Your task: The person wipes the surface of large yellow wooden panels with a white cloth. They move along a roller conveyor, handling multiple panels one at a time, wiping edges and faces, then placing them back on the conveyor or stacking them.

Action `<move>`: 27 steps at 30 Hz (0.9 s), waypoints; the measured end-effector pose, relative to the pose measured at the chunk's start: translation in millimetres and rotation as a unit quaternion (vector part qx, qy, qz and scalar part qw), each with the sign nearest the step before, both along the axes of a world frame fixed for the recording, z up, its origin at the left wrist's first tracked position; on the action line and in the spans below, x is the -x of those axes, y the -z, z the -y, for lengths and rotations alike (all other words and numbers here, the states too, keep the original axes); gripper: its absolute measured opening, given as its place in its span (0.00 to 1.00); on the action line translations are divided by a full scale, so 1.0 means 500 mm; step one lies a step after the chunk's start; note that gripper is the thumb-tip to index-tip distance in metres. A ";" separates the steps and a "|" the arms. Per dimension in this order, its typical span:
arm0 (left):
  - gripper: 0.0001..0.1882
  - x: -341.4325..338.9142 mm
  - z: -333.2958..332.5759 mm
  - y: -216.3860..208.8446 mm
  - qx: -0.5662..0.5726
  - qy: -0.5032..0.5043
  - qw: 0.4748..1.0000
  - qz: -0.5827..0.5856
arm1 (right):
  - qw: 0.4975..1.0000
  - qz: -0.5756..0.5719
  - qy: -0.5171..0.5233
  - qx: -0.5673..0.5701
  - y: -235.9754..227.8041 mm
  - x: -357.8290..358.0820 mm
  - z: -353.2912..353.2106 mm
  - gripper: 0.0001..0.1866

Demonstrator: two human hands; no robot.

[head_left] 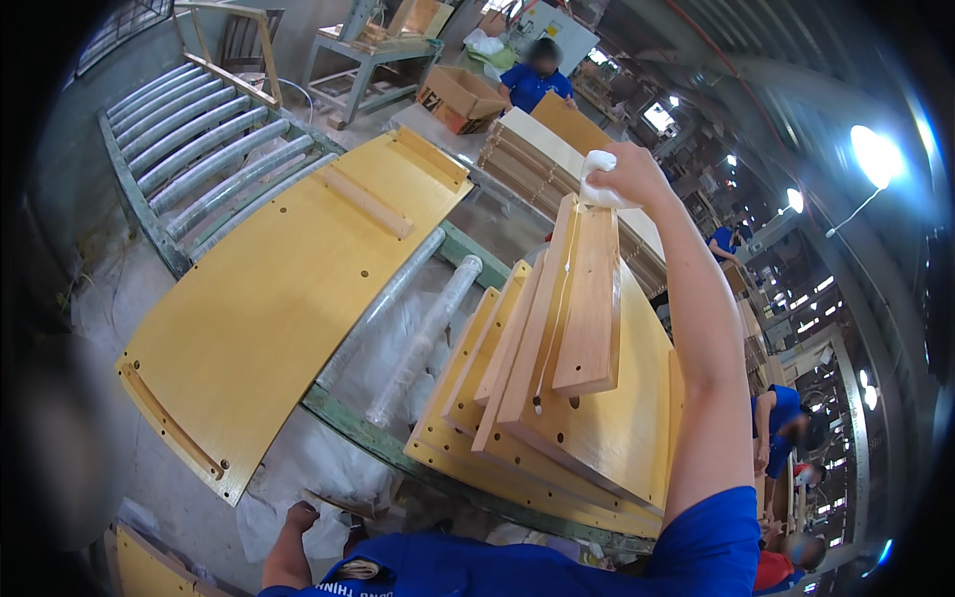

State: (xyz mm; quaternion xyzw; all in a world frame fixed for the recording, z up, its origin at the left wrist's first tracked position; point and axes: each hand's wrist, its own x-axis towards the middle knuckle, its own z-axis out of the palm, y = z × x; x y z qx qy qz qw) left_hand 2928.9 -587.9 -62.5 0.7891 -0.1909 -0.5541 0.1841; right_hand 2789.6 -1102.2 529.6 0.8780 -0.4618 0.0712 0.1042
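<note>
My right hand (637, 177) is closed around a white squeeze bottle (598, 165), held at the far end of a wooden strip (589, 328). The bottle's nozzle is hidden. Beside this strip, a thin white bead of glue (566, 274) runs down the edge of the top panel, ending in a blob near me. That panel lies on a stack of yellow panels (637, 398) with wooden strips along their edges. Low on the left, my left hand (301, 514) hangs with fingers curled, away from the stack; whatever they may hold cannot be made out.
A long yellow panel (269, 284) with wooden strips lies across the green-framed roller conveyor (189, 159) at left. Stacked boards (527, 159) and a cardboard box (460, 99) stand beyond. A person in blue (537, 80) works at the back; others are at right.
</note>
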 end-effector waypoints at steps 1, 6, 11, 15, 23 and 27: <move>0.16 -0.002 0.001 0.001 0.010 0.010 1.000 0.005 | 1.000 -0.010 0.010 0.005 0.000 -0.004 0.004 0.24; 0.16 0.007 -0.010 0.003 0.037 0.020 0.999 0.017 | 0.999 -0.037 0.016 0.020 0.008 -0.016 0.026 0.25; 0.17 0.014 -0.021 -0.001 0.026 0.014 0.999 0.013 | 0.999 0.021 -0.001 0.045 0.021 -0.001 0.039 0.25; 0.18 0.011 -0.028 -0.009 0.015 0.021 1.000 0.001 | 0.983 0.182 0.004 -0.002 0.019 0.043 0.019 0.22; 0.18 -0.016 -0.021 -0.024 0.033 0.039 0.998 0.035 | 0.947 0.221 -0.065 -0.226 -0.062 0.104 -0.192 0.22; 0.17 -0.019 0.010 -0.018 0.057 0.077 0.993 0.070 | 0.944 0.158 -0.070 -0.281 -0.104 0.111 -0.286 0.22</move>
